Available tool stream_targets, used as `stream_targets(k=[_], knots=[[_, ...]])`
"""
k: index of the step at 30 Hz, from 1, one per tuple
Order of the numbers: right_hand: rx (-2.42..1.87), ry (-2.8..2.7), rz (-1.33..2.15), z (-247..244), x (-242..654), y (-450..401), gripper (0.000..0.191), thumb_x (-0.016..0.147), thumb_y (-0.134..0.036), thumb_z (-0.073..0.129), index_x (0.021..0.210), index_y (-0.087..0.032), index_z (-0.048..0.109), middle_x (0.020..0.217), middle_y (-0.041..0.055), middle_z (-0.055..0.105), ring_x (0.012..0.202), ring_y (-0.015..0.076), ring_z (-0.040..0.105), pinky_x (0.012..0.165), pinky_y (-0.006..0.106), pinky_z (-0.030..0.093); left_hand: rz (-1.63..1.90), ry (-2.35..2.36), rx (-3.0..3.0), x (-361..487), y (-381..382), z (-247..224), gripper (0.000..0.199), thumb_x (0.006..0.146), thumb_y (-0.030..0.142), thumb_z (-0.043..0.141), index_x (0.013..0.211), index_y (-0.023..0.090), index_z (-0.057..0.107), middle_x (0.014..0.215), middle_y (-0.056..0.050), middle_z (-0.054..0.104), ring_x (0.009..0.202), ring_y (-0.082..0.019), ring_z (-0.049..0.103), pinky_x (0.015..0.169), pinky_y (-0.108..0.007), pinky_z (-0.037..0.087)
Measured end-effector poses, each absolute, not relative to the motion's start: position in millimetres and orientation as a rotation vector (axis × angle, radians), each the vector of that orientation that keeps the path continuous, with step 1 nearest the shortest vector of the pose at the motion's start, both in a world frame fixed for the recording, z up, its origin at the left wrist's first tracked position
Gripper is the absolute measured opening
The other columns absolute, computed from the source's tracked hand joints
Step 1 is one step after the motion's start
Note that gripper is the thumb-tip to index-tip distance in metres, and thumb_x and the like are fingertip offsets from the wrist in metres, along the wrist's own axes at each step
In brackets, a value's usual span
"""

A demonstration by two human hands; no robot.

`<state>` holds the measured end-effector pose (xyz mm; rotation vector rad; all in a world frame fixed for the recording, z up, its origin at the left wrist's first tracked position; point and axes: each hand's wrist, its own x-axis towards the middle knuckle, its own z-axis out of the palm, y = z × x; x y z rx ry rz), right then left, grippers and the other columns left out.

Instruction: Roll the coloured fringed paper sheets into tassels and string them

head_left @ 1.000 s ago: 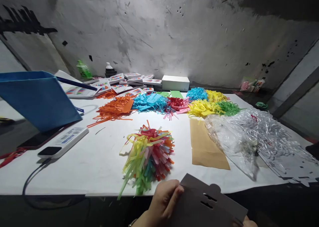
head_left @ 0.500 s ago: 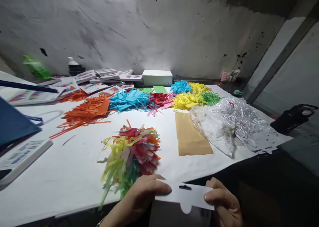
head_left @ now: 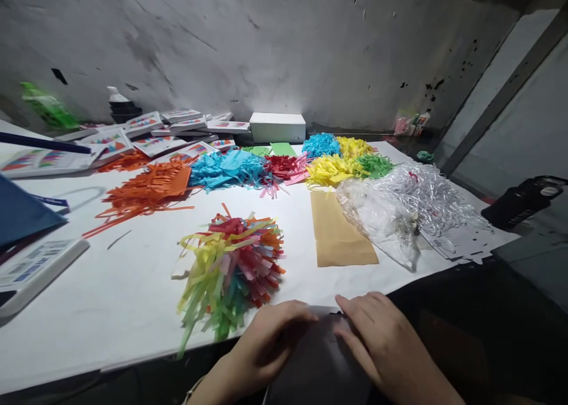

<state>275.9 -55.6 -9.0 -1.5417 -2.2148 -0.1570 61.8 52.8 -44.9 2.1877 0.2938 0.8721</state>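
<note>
At the table's front edge I hold a white cardboard box (head_left: 318,363) with a hang slot along its top flap. My left hand (head_left: 277,337) is closed on the top left edge, thumb and fingers curled round it. My right hand (head_left: 377,334) pinches the top right part beside the dark slot, its fingers partly covering the flap. The lower part of the box runs below the picture. A bunch of multicoloured tissue-paper tassels (head_left: 235,269) lies on the table just beyond my left hand, apart from it.
Fringed paper in orange (head_left: 151,186), blue (head_left: 228,168) and yellow (head_left: 332,171) lies across the white-covered table. A brown paper sheet (head_left: 341,233) and a clear plastic bag (head_left: 381,215) are ahead on the right. Printed flat boxes (head_left: 146,124) pile up at the back left.
The flap stood flat and spread toward me between both hands; now it is tilted and mostly covered. My right hand has moved left and over the top, closer to my left hand.
</note>
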Motion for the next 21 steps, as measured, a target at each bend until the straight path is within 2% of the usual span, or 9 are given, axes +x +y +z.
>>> stream_targets(k=[5,9,13,18,21], knots=[[-1.554,-2.391,-0.027,-11,280,-44,0.043,0.087,-0.011,0.063,0.128,-0.007,0.051,0.093,0.0112,0.07,0.078,0.0245,0.069,0.065,0.036,0.058,0.873,0.391,2.102,67,46,-44,0.036,0.091,0.004,0.048,0.118,0.024,0.059,0.105,-0.005,0.073,0.094,-0.017,0.07,0.083,-0.022,0.054],[-1.418,-2.478,-0.149,-19,288,-34,0.036,0.092,-0.009,0.048,0.127,-0.005,0.048,0.085,0.0095,0.067,0.072,0.0226,0.068,0.059,0.032,0.056,0.82,0.475,2.04,70,43,-42,0.033,0.093,0.011,0.056,0.123,0.023,0.058,0.111,-0.006,0.073,0.098,-0.019,0.07,0.083,-0.023,0.055],[-1.425,-2.458,0.022,-19,297,-30,0.036,0.094,-0.009,0.044,0.13,-0.01,0.047,0.088,0.008,0.067,0.077,0.0202,0.069,0.064,0.029,0.056,0.767,0.487,2.019,72,44,-42,0.032,0.093,0.014,0.059,0.123,0.023,0.058,0.114,-0.006,0.072,0.103,-0.019,0.068,0.088,-0.025,0.054],[-1.613,-2.421,0.443,-5,298,-32,0.05,0.089,-0.011,0.061,0.136,-0.02,0.045,0.107,0.0067,0.066,0.094,0.0207,0.068,0.078,0.031,0.055,0.715,0.496,1.899,76,46,-46,0.024,0.097,0.016,0.051,0.121,0.02,0.057,0.11,-0.008,0.071,0.099,-0.017,0.069,0.084,-0.025,0.056],[-1.696,-2.378,0.562,4,294,-30,0.039,0.087,-0.009,0.061,0.123,-0.019,0.053,0.105,0.0057,0.065,0.092,0.0199,0.066,0.076,0.03,0.052,0.715,0.524,1.933,77,46,-45,0.024,0.097,0.017,0.053,0.12,0.02,0.058,0.11,-0.008,0.071,0.099,-0.018,0.068,0.084,-0.026,0.055]])
